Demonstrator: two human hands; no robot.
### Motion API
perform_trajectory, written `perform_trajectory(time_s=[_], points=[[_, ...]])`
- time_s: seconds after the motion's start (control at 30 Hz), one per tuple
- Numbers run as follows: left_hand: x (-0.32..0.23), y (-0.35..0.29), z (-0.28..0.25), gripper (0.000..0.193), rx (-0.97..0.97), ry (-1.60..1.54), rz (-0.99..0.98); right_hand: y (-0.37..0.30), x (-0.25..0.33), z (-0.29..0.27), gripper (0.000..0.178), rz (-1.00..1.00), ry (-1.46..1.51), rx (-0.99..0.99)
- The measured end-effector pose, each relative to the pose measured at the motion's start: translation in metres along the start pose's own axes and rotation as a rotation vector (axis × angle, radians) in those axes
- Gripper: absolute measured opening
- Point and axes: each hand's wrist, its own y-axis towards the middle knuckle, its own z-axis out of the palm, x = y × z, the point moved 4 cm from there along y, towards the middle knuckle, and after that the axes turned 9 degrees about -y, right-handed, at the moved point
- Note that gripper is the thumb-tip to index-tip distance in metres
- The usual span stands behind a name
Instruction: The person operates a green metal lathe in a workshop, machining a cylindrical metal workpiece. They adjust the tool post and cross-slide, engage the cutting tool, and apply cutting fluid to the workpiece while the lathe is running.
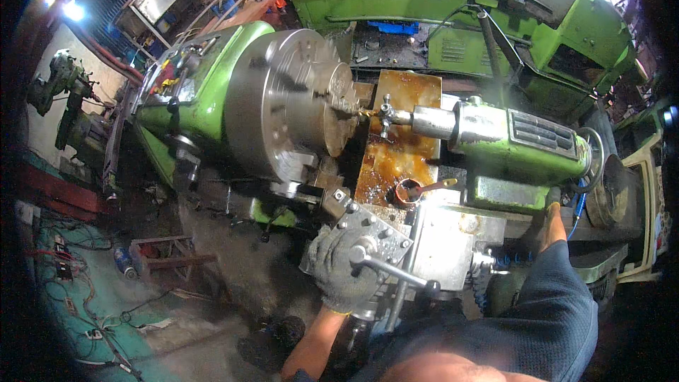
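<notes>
My left hand [344, 272], in a grey knit glove, is closed over the near left corner of the lathe's tool post [378, 230], beside the hub of its clamping lever [396, 272]. My right arm reaches forward to the green tailstock [506, 191]. There my right hand [554, 204] is by the tailstock's near right corner, its fingers hidden. A drill bit [366, 112] sticks out of the drill chuck [386, 114] toward a workpiece [343, 110] in the large lathe chuck [272, 99]. The chuck's jaws look smeared, as if turning.
A small reddish cup [408, 192] with a brush [438, 185] in it stands on an oily brown plate [399, 148]. The tailstock handwheel [590, 159] is at the right. Another green machine [368, 3] stands behind. Cables [92, 311] lie on the floor at left.
</notes>
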Motion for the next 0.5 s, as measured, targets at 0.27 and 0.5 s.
perform_trajectory(time_s=[0.27, 0.5], points=[[0.000, -0.003, -0.001, 0.052, 0.039, 0.007, 0.014, 0.000, 0.007, 0.028, 0.034, -0.029, 0.113, 0.031], [-0.002, -0.005, -0.010, 0.058, 0.029, 0.006, 0.047, -0.056, 0.021, -0.016, 0.048, -0.287, -0.051, -0.115]])
